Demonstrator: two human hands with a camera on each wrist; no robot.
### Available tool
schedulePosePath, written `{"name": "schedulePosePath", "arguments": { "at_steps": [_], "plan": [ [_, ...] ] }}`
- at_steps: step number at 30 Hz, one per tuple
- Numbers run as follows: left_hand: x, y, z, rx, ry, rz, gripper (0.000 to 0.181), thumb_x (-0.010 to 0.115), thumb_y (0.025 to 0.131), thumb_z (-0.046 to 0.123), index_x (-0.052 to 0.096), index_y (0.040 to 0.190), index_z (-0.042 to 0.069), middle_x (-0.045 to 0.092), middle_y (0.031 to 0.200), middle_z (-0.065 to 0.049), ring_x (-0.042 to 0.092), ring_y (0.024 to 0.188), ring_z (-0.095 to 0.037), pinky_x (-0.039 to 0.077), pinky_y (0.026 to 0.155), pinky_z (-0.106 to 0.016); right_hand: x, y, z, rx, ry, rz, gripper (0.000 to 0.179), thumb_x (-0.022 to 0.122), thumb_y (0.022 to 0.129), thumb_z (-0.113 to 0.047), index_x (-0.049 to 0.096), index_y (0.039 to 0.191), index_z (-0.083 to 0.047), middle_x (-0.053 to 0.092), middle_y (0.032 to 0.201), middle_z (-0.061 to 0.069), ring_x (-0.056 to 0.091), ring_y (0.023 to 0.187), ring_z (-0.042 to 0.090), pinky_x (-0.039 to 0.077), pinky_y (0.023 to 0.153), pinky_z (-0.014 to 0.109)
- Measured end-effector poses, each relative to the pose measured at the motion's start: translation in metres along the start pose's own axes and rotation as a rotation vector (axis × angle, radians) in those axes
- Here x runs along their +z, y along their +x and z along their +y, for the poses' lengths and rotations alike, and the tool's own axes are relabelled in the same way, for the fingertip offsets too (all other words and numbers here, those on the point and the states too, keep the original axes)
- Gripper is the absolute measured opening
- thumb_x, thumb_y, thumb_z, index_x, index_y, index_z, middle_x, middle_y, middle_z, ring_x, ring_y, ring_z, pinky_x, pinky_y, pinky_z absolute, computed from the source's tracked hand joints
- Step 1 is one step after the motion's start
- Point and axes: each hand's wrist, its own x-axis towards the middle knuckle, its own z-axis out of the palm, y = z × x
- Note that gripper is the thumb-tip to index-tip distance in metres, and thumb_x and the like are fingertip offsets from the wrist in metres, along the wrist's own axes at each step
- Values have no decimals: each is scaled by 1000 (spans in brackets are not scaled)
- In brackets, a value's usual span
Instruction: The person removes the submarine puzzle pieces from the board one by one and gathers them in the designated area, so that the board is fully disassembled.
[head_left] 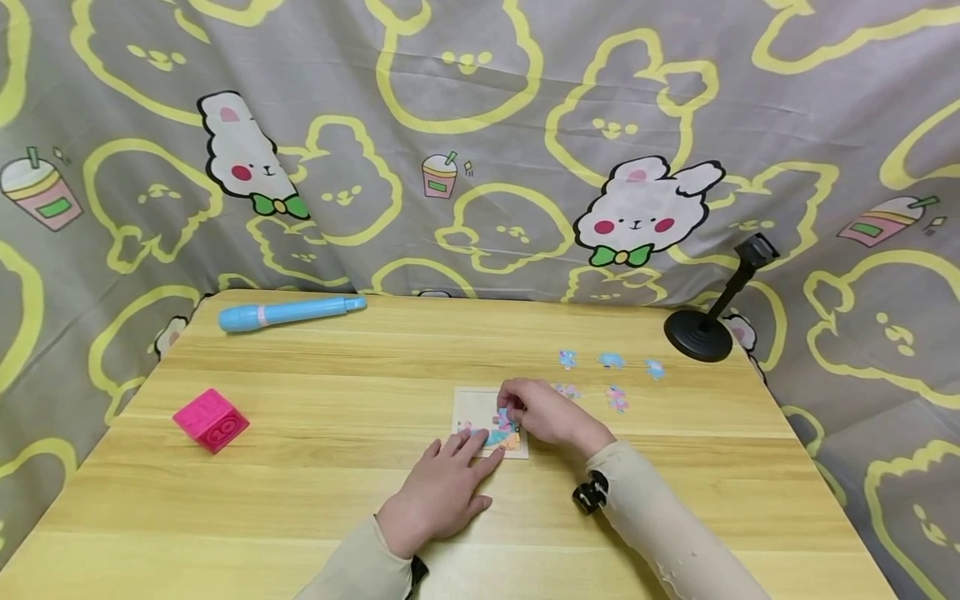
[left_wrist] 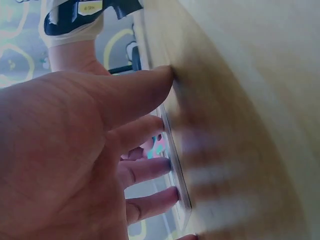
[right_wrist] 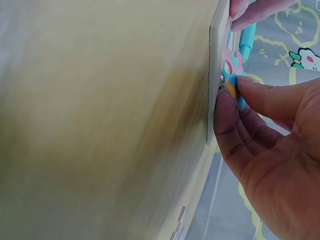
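Observation:
A small square jigsaw tray point(head_left: 477, 389) with a pale rim lies on the table, its near part filled with colourful pieces point(head_left: 497, 437). Spread flat, my left hand point(head_left: 442, 492) rests its fingertips on the tray's near edge and the pieces there. In the left wrist view, those fingers point(left_wrist: 147, 171) reach over the tray's edge. My right hand point(head_left: 551, 412) is at the tray's right side, pinching a blue and orange puzzle piece point(right_wrist: 234, 90) between thumb and fingers. That piece is tilted, right at the pieces in the tray, and partly hidden by the fingers.
Several loose puzzle pieces point(head_left: 611, 360) lie to the right beyond my right hand. A black stand point(head_left: 699, 335) is at the back right, a blue microphone-shaped toy point(head_left: 292, 312) at the back left. A pink cube point(head_left: 211, 421) sits on the left. Behind the table hangs a patterned curtain point(head_left: 480, 150).

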Motion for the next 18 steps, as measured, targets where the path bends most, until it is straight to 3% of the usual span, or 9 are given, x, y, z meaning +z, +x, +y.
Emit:
{"name": "schedulePosePath", "arguments": {
  "at_steps": [10, 18],
  "plan": [
    [3, -3, 2, 36, -35, 29, 57, 62, 95, 38, 47, 149, 24, 30, 158, 6, 33, 138, -39, 37, 99, -65, 1, 1, 0, -14, 4, 4, 15, 61, 93, 5, 64, 95, -10, 58, 83, -4, 54, 76, 11, 48, 71, 30],
    [2, -2, 2, 41, -100, -4, 59, 62, 96, 37, 45, 150, 21, 29, 159, 4, 28, 140, -41, 33, 99, -69, -1, 2, 0, -18, 19, 9, 15, 62, 91, 6, 64, 93, -9, 59, 82, -3, 54, 75, 12, 48, 69, 30]
  ]
}}
